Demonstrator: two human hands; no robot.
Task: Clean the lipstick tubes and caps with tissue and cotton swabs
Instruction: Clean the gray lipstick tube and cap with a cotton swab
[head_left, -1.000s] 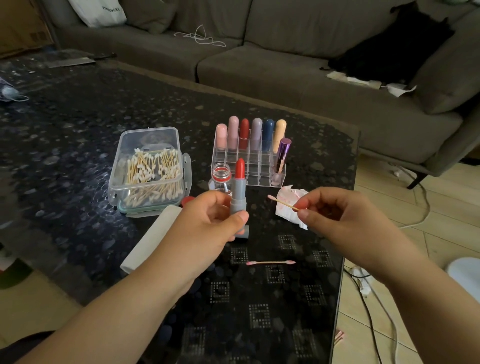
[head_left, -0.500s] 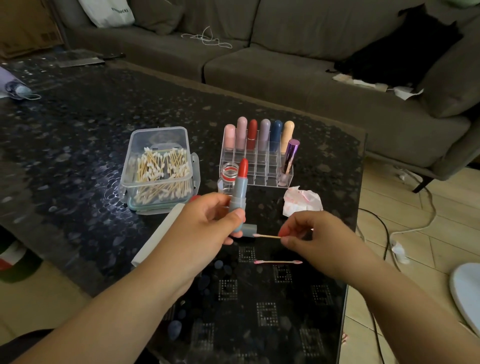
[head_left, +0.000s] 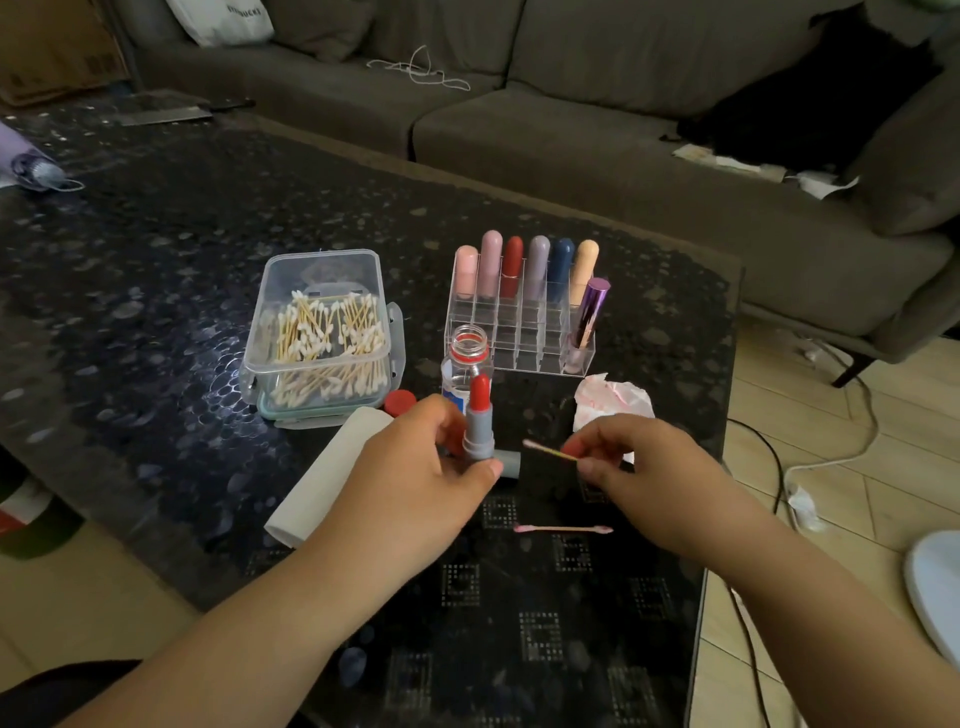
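Two hands apart, left hand (head_left: 415, 467) gripping upright lipstick (head_left: 478, 421), right hand (head_left: 639, 467) pinching cotton swab (head_left: 549, 451) just beside it

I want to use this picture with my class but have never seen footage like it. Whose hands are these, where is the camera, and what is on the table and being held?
The camera sits on a person's head, looking down at their own hands. The left hand holds an open red lipstick; the right hand pinches a cotton swab. On the dark table are a box of swabs, a clear rack of lipsticks, a small open bottle, a stained tissue and a used swab.
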